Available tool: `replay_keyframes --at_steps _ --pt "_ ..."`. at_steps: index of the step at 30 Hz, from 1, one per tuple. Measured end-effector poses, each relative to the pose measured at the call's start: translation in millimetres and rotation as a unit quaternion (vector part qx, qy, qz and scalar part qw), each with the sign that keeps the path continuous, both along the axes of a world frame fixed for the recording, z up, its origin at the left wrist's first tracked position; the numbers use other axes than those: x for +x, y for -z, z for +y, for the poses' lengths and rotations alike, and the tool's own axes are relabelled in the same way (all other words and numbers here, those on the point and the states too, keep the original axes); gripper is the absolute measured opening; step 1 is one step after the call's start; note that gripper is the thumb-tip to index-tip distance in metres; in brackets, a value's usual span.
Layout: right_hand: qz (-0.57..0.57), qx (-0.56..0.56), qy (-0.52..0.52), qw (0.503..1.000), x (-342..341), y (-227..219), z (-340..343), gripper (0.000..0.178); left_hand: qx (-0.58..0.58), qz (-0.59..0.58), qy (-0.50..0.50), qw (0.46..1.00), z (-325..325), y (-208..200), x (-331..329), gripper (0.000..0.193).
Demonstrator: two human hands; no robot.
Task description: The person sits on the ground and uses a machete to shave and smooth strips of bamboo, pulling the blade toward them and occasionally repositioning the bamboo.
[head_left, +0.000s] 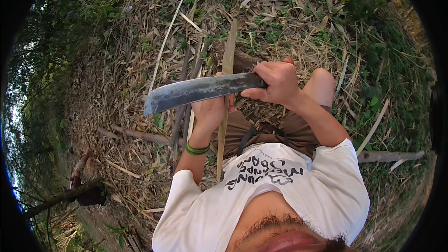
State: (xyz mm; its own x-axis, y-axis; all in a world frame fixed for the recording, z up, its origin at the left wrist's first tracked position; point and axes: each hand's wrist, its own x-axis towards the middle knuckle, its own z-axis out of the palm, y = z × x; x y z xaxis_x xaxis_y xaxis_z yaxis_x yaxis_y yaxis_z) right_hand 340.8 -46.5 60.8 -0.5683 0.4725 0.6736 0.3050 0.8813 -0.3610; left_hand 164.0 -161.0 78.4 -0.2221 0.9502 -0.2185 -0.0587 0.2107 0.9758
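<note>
My right hand (278, 83) is wrapped round the handle of a machete (198, 91). Its broad, worn grey blade points left, crossing over a long flat strip of split bamboo (228, 53). That strip runs from the ground ahead back toward my left side. Under the blade, my left hand (209, 110) is closed around the strip, its fingers partly covered by the metal. Blade and strip overlap where they cross; whether the edge bites into the strip I cannot tell. A green band (197, 150) circles my left wrist.
A short log (240, 59) lies just beyond my hands. Several sticks and strips, including a long pale strip (172, 25), lie to the left. A pole (392, 156) is at the right, a branch (60, 198) at the lower left. Dry leaves cover the ground.
</note>
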Motion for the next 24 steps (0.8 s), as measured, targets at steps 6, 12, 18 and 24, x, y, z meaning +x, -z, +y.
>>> replay_keyframes --at_steps 6,12,18,24 --pt "-0.006 0.087 0.006 0.996 -8 -15 13 0.068 -0.045 0.116 0.012 0.992 0 -9 5 0.05" --pt "0.01 0.045 0.136 0.99 0 -24 49 0.071 -0.04 0.014 0.027 0.999 -6 -21 8 0.048" --pt "-0.004 -0.14 0.256 0.957 50 -14 138 0.079 -0.055 0.051 0.052 0.996 -19 -19 12 0.055" --pt "-0.024 -0.023 0.039 0.999 8 -9 24 0.067 -0.053 -0.028 0.036 0.998 13 -1 9 0.05"
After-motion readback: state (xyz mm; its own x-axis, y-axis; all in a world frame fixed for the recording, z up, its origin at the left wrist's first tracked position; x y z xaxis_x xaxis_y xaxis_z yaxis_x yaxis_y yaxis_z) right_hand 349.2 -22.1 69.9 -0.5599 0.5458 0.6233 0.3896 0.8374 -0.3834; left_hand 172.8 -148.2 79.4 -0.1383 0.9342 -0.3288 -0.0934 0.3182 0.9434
